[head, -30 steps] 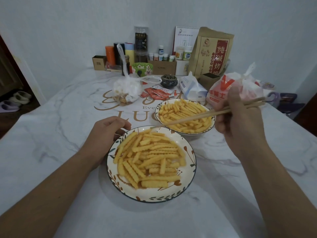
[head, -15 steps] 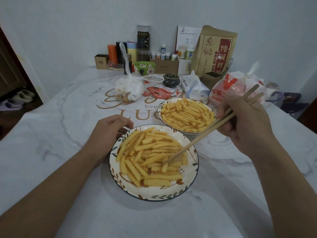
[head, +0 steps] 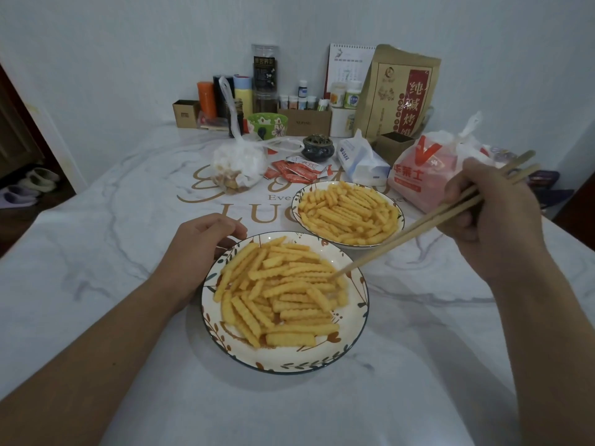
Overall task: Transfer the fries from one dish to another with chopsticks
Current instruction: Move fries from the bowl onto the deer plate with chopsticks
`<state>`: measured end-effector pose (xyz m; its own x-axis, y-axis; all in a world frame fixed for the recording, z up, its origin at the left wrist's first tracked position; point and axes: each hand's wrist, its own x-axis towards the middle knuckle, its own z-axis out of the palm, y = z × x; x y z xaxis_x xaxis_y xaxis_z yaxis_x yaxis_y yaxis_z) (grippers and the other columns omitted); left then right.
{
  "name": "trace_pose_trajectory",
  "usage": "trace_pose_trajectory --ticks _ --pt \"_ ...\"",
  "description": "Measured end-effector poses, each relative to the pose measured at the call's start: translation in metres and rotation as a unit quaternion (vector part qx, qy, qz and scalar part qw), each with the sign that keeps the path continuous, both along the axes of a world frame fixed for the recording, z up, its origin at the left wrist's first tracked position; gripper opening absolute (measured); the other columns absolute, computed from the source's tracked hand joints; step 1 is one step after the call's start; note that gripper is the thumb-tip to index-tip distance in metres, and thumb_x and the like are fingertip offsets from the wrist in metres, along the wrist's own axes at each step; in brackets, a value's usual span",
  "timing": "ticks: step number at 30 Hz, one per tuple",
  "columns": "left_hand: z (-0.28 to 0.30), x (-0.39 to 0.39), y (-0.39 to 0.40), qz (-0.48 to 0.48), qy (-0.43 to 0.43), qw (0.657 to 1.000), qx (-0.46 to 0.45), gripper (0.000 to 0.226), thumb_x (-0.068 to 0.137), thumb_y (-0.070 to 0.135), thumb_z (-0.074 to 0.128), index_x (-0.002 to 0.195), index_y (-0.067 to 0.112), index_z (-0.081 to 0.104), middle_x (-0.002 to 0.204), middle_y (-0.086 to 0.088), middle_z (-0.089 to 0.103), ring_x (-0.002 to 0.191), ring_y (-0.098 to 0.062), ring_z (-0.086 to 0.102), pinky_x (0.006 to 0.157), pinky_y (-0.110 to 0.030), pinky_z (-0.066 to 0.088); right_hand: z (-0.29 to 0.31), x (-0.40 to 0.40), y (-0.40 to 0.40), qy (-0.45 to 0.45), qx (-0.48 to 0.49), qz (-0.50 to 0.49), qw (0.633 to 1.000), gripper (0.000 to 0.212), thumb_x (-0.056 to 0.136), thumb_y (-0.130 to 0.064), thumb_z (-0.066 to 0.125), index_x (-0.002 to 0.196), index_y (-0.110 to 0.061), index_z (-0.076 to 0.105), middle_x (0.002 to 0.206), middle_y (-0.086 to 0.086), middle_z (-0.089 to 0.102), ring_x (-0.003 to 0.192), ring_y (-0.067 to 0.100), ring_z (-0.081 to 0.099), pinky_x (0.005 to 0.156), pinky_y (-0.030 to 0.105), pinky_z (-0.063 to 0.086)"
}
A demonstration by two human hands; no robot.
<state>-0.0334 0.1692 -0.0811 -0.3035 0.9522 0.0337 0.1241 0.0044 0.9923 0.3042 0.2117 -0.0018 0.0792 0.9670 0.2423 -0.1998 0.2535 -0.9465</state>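
Note:
Two floral dishes of crinkle-cut fries stand on the marble table. The near plate [head: 349, 344] holds a wide pile of fries [head: 280, 294]. The far bowl [head: 297, 217] behind it to the right is heaped with more fries [head: 347, 215]. My right hand [head: 492, 220] grips a pair of wooden chopsticks [head: 409, 233] that slant down to the left over the bowl's rim. Their tips touch the fries at the near plate's right side. My left hand [head: 206, 249] rests curled against the near plate's left rim.
Behind the bowl lie a red-and-white takeaway bag [head: 428, 172], a tissue pack [head: 362, 164], ketchup sachets [head: 299, 169], a knotted plastic bag [head: 238, 165] and a small dark pot [head: 317, 148]. Bottles, boxes and a brown paper bag [head: 399, 94] line the wall.
My right hand swung the chopstick tips from over the far bowl down into the near plate, then shifted them toward its right side. My left hand stayed at the rim.

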Motion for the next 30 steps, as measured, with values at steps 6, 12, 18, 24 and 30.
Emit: trace_pose_trajectory --ticks 6,12,18,24,30 --pt "0.001 0.0 -0.001 -0.001 0.005 1.0 0.001 0.03 0.1 0.016 0.054 0.083 0.009 0.077 0.088 -0.022 0.074 0.072 -0.026 0.066 0.073 -0.038 0.053 -0.009 -0.017 -0.002 -0.067 0.072 -0.115 0.989 0.051 0.109 -0.036 0.041 0.073 -0.011 0.067 0.054 0.002 0.058 0.045 0.017 0.047 0.041 0.024 0.037" --pt "0.001 0.001 -0.001 -0.002 0.007 1.0 0.002 0.03 0.101 0.016 0.053 0.083 0.009 0.077 0.09 -0.026 0.073 0.072 -0.028 0.066 0.074 -0.039 0.053 -0.023 -0.035 -0.004 -0.137 0.106 -0.091 0.981 0.042 0.108 -0.031 0.046 0.076 -0.014 0.069 0.06 0.003 0.057 0.051 0.008 0.051 0.044 0.019 0.04" --pt "0.0 0.0 -0.001 -0.003 0.003 1.0 0.005 0.03 0.101 0.016 0.053 0.083 0.009 0.077 0.091 -0.027 0.073 0.072 -0.029 0.066 0.075 -0.039 0.053 -0.037 -0.041 0.005 -0.198 0.112 -0.102 0.968 0.041 0.108 -0.033 0.046 0.08 -0.016 0.071 0.058 -0.01 0.061 0.055 0.004 0.055 0.052 0.019 0.042" --pt "0.0 0.0 -0.001 -0.003 -0.001 1.0 0.002 0.032 0.102 0.015 0.053 0.082 0.01 0.077 0.082 -0.017 0.074 0.07 -0.025 0.066 0.069 -0.034 0.053 -0.037 -0.043 0.002 -0.15 0.135 -0.107 0.974 0.043 0.105 -0.04 0.044 0.072 -0.028 0.069 0.063 -0.013 0.064 0.059 0.006 0.055 0.056 0.019 0.043" --pt "0.0 0.0 0.0 0.006 -0.017 1.0 0.006 0.03 0.101 0.016 0.053 0.086 0.007 0.077 0.087 -0.025 0.071 0.072 -0.029 0.065 0.071 -0.037 0.052 -0.014 -0.042 -0.008 0.038 0.057 -0.155 0.986 0.065 0.109 -0.043 0.036 0.055 -0.022 0.066 0.053 -0.001 0.06 0.047 0.015 0.049 0.044 0.025 0.037"
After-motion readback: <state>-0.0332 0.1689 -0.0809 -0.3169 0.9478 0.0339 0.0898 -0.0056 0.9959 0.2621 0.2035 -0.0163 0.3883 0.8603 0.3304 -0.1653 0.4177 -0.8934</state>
